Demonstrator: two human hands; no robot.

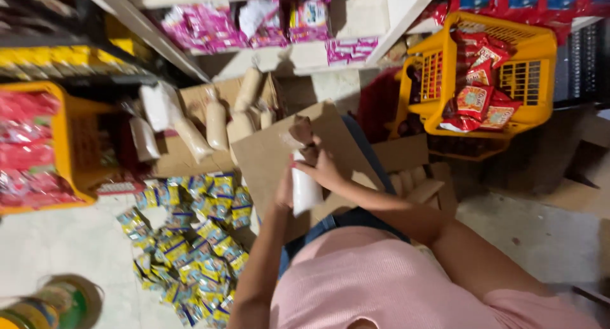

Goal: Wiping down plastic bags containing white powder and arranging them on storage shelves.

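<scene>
At centre frame, both hands meet over a sheet of cardboard (273,154) lying across the person's lap. A white bag (305,190), tall and narrow, stands upright between them. The left hand (284,188) presses against the bag's left side, fingers wrapped round it. The right hand (324,167) sits at the bag's top, fingers pinched narrow on its twisted neck; the picture is blurred, so the exact grip on the neck cannot be told.

At 11 o'clock from the hands, a brown box (190,157) on the floor holds more filled bags (216,122) standing or leaning, pale in colour. At 8 o'clock, a heap of small blue and yellow packets (190,240) lies spread on the pale floor (57,240). At 9 o'clock, a yellow basket (63,145) carries red packs. At 2 o'clock, a second yellow basket (534,56) holds red snack packs (473,100). At 12 o'clock, a white shelf (305,56) bears pink packets (203,24). At 3 o'clock, just beside the lap, another open box (413,157) stands. At 7 o'clock, in the frame's corner, a round tin (57,303) shows, blurred.
</scene>
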